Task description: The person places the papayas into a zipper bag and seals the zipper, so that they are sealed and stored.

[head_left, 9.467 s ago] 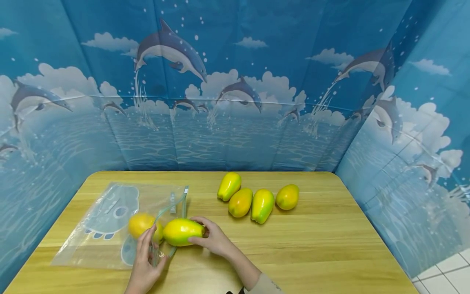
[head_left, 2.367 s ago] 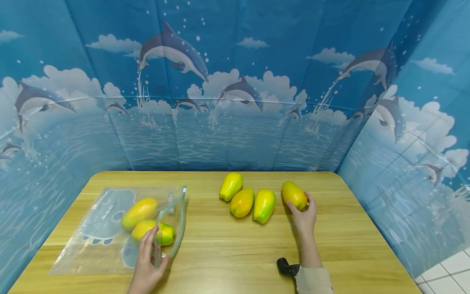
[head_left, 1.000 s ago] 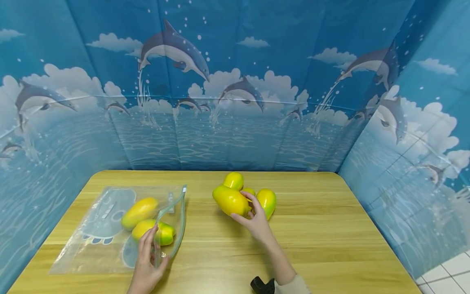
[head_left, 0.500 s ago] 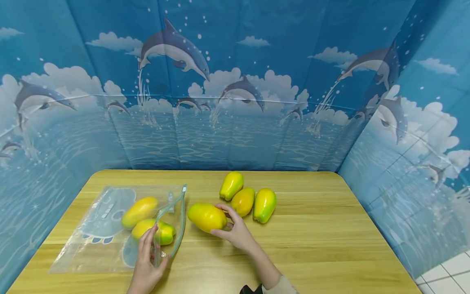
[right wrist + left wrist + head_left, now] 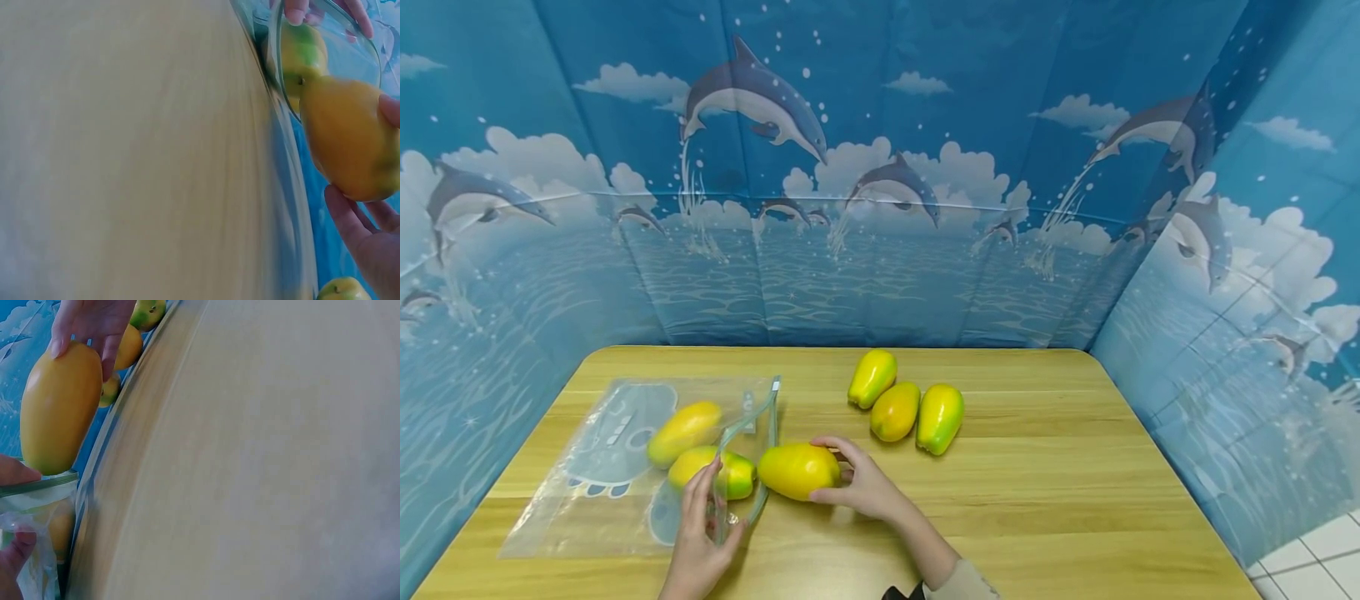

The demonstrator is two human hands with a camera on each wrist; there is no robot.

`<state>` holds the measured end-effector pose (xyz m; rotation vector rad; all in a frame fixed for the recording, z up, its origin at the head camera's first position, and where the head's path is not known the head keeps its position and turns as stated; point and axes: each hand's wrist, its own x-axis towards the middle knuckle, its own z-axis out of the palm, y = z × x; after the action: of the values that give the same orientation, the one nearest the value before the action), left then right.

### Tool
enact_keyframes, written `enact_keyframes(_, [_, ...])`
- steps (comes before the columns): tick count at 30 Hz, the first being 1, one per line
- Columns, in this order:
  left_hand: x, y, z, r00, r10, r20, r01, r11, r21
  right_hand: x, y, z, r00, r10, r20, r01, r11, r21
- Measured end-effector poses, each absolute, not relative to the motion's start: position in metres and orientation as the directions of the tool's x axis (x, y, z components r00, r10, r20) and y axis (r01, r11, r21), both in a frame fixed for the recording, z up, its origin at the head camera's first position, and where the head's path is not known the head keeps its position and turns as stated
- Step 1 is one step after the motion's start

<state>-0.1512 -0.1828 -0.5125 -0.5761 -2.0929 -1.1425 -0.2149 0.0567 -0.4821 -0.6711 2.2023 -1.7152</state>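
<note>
My right hand (image 5: 868, 483) grips a yellow papaya (image 5: 797, 471) by its right end, with the other end right at the mouth of a clear zip bag (image 5: 602, 517). In the right wrist view the held papaya (image 5: 347, 137) overlaps the bag's open rim. At the near side of that mouth my left hand (image 5: 698, 529) pinches the bag's edge and keeps the opening apart. Inside the bag lie two papayas, a yellow one (image 5: 685, 433) behind and a yellow-green one (image 5: 737, 478) close to the opening.
Three more papayas stand grouped at the back middle of the wooden table (image 5: 1037, 500): one at the left (image 5: 872, 377), one in the centre (image 5: 896, 412) and a greener one (image 5: 940, 419) at the right. A blue dolphin-print curtain (image 5: 880, 275) hangs behind the table.
My right hand took the papaya from the right of the table and carried it left to the bag. The yellow-green papaya, earlier in that hand, now lies inside. My left hand stayed at the bag.
</note>
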Motion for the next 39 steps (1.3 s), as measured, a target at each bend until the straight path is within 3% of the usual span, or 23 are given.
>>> enact_keyframes(12, [-0.152,-0.183,-0.514,-0.684,0.053,0.727,0.639,0.524,0.563,-0.216,0.048,-0.482,-0.834,-0.551,0.032,-0.19,0.232,-0.954])
enact_keyframes(23, [-0.151,-0.183,-0.513,-0.693,0.043,0.719,0.631,0.519,0.577,-0.223,0.032,-0.485,-0.787,-0.614,0.061,-0.181,0.134,-0.974])
enact_keyframes(39, [-0.152,-0.186,-0.516,-0.696,0.042,0.717,0.619,0.542,0.569,-0.228,0.018,-0.488,-0.73,-0.682,0.043,-0.154,0.103,-0.983])
